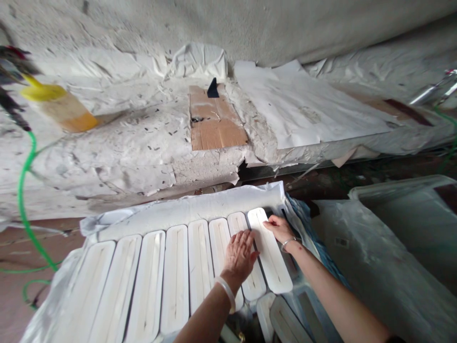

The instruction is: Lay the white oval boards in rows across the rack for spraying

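Observation:
My right hand pinches the right edge of a long white rounded panel with a thin slit down its middle. This panel sits at the right end of a row of similar panels, slightly raised and tilted. My left hand lies with fingers stretched over the neighbouring panels, its fingertips near the held panel's left edge. Part of the panels underneath it is hidden. Below the row, a few more oblong pieces lie at an angle, partly covered by my forearms.
White cloth lines the container's far side. Beyond it stands a paper-covered bench with cardboard, a small dark fin-shaped piece and a yellow-topped bottle. A green hose hangs left; a plastic-lined bin stands right.

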`<state>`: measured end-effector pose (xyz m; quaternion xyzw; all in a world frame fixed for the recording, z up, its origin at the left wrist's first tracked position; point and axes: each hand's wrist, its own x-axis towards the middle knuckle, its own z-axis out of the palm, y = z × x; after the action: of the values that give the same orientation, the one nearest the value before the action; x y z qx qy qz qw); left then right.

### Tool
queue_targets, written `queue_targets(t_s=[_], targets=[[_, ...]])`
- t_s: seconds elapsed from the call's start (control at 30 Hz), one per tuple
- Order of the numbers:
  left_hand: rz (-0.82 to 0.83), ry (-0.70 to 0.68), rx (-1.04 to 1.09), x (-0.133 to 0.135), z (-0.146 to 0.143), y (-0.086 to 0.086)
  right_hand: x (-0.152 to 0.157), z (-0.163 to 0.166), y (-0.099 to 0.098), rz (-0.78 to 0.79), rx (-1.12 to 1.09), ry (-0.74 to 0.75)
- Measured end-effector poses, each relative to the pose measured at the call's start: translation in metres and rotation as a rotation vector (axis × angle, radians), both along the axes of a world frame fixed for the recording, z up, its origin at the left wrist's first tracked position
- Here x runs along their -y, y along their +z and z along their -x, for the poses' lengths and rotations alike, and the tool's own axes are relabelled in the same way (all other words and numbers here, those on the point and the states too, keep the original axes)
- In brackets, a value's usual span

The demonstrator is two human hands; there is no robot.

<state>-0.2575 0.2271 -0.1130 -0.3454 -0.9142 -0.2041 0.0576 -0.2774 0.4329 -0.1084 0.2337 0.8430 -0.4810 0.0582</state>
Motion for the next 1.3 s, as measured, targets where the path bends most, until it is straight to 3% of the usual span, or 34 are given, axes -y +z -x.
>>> queue_targets(t_s=[0.23,0.73,0.9,1.0,1.2,1.3], targets=[[-0.041,-0.02,-0.082,0.004,-0.001,-0.01,0.006,0.003,-0.012,-0.018,0.027,-0.017],[0.157,-0.08,0.085,0.001,0.003,0.002,0.013,0.007,0.006,-0.484,0.204,0.181],[0.205,-0.089,0.108,-0.003,0.001,0.005,0.026,-0.004,0.014,-0.549,0.25,0.219],[0.198,-0.098,0.111,0.0,-0.002,0.004,0.026,-0.033,0.027,-0.515,0.279,0.234],[0.182,-0.097,0.122,0.004,-0.006,0.0,0.02,-0.145,0.044,-0.33,0.445,0.421],[0.201,-0.102,0.144,0.003,-0.007,0.002,0.027,-0.187,0.045,-0.307,0.508,0.444]])
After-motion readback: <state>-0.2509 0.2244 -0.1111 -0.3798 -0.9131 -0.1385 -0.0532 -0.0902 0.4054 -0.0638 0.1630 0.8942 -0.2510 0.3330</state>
